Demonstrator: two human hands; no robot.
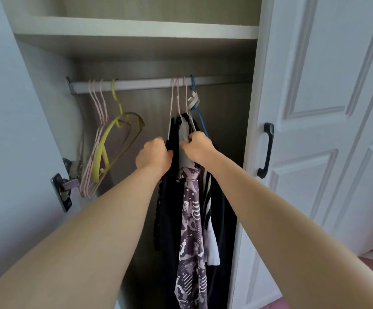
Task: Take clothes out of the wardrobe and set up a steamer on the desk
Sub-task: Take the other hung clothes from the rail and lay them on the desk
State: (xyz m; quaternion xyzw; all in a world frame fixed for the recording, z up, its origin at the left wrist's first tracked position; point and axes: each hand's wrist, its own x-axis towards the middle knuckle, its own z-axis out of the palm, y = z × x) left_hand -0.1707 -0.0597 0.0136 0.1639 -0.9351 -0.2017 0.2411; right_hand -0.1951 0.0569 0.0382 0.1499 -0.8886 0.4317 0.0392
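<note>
An open wardrobe has a white rail across it. Several garments hang from the rail's right part on pink hangers and a blue hanger: a black garment, a purple patterned one and a black-and-white striped one. My left hand grips the black garment near its top. My right hand grips the grey top part of the patterned garment just below the hangers. No steamer or desk is in view.
Empty pink hangers and a yellow-green hanger hang at the rail's left. A shelf runs above the rail. The left door stands open on a metal hinge. The closed right door carries a black handle.
</note>
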